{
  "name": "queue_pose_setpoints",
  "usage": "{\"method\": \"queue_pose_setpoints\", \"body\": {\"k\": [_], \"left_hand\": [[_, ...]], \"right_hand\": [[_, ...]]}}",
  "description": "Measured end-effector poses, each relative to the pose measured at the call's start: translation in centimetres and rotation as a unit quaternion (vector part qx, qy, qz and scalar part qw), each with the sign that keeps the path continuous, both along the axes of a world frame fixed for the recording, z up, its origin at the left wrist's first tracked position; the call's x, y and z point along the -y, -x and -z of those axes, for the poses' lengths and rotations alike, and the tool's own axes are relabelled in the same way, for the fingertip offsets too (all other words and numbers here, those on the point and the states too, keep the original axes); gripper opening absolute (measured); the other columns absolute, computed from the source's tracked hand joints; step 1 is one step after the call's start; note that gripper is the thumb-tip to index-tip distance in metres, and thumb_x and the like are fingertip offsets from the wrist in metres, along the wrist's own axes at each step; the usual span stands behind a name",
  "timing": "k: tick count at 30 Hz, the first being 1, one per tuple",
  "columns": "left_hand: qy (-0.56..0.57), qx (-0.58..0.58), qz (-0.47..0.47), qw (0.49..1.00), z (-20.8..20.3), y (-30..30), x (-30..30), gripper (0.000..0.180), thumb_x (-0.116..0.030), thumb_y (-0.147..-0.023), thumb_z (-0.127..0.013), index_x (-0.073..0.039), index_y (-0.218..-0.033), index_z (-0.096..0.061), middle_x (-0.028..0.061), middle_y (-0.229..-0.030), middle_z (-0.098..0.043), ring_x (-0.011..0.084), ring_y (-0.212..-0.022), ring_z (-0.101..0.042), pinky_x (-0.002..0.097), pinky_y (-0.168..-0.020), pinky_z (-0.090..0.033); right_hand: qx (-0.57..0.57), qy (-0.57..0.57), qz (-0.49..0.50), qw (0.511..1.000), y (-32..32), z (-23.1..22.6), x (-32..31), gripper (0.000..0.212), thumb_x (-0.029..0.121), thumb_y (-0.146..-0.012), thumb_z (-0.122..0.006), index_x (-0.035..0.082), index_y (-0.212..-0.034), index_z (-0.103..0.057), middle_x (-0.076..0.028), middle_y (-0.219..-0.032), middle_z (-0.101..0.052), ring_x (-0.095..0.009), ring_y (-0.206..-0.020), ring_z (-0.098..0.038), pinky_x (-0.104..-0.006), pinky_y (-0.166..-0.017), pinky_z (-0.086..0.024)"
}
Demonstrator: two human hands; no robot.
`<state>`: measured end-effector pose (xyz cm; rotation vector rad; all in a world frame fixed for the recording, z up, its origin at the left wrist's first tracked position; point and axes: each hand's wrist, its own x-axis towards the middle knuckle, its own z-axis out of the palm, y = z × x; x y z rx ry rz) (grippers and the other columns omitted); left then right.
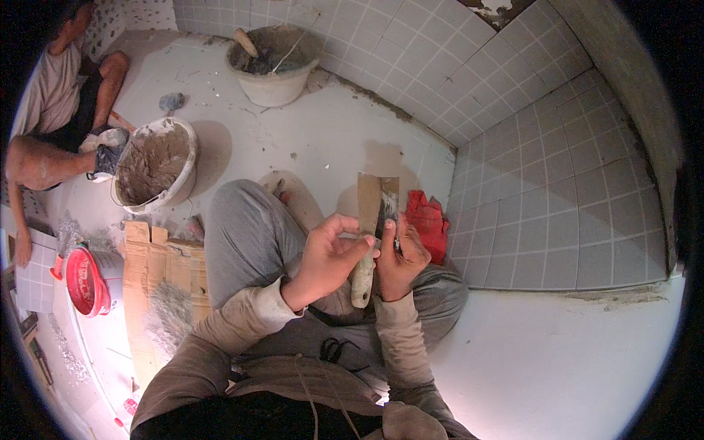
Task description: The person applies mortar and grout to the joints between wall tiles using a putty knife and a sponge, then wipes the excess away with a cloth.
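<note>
In front of my lap, my left hand (330,253) pinches a putty knife (361,282) near where its pale, worn handle meets the blade. The handle end, with a hole in it, points toward me. A flat tan blade face (369,194) stands up beyond my fingers. Close against its right side is a dark, streaked flat strip (389,196); whether it is a separate piece I cannot tell. My right hand (403,257) is closed on this strip, thumb pressed along it. A red cloth (427,224) lies just beyond my right hand.
A bucket of grey-brown mortar (192,158) stands ahead left; a larger tub (273,89) with a wooden handle in it is farther off. Cardboard (137,275) and a red bucket (82,282) lie left. Another person (55,103) sits far left. Grey tiled walls (543,213) rise at right.
</note>
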<state>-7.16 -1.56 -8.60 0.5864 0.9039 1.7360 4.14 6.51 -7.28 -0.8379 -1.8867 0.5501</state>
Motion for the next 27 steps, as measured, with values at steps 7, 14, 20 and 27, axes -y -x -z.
{"method": "queue_pose_setpoints", "body": {"k": [7, 14, 20, 27], "left_hand": [[-0.034, 0.02, -0.007, 0.999, 0.6, -0.1, -0.1, 0.021, 0.004, -0.091, -0.062, 0.002, -0.108, -0.05, 0.0124, -0.105, -0.065, 0.0194, -0.085, -0.07, 0.029, -0.072, -0.058], [-0.006, -0.106, -0.039, 0.994, 1.6, -0.1, -0.7, 0.02, 0.002, -0.09, -0.066, 0.0, -0.104, -0.053, 0.0037, -0.098, -0.063, 0.0028, -0.068, -0.055, 0.0193, -0.057, -0.043], [-0.034, -0.107, -0.031, 0.993, 1.1, 0.2, -0.6, 0.023, 0.004, -0.088, -0.068, 0.001, -0.106, -0.053, 0.0009, -0.096, -0.062, -0.0011, -0.068, -0.051, 0.0175, -0.055, -0.039], [-0.031, -0.123, -0.007, 0.992, 0.8, 0.1, -0.4, 0.022, 0.006, -0.089, -0.066, 0.001, -0.106, -0.052, 0.0017, -0.095, -0.063, 0.0001, -0.072, -0.055, 0.0174, -0.058, -0.041]], "right_hand": [[-0.038, 0.027, -0.023, 0.999, -0.2, 0.8, -0.2, 0.026, 0.005, -0.088, -0.066, -0.007, -0.111, -0.067, -0.014, -0.079, -0.069, -0.016, -0.069, -0.064, -0.0286, -0.065, -0.05], [-0.003, 0.03, -0.069, 0.997, -1.5, 0.8, -0.1, 0.028, 0.0, -0.086, -0.063, -0.009, -0.113, -0.066, -0.01, -0.069, -0.063, -0.009, -0.062, -0.058, -0.0261, -0.061, -0.048], [-0.026, 0.063, -0.025, 0.997, -0.9, 0.7, 1.0, 0.029, -0.001, -0.085, -0.064, -0.009, -0.113, -0.066, -0.008, -0.062, -0.057, -0.006, -0.059, -0.051, -0.0245, -0.058, -0.046], [0.042, -0.01, 0.005, 0.999, -1.0, 0.4, 1.5, 0.028, 0.0, -0.084, -0.064, -0.007, -0.111, -0.068, -0.011, -0.056, -0.05, -0.007, -0.051, -0.047, -0.0259, -0.049, -0.042]]}}
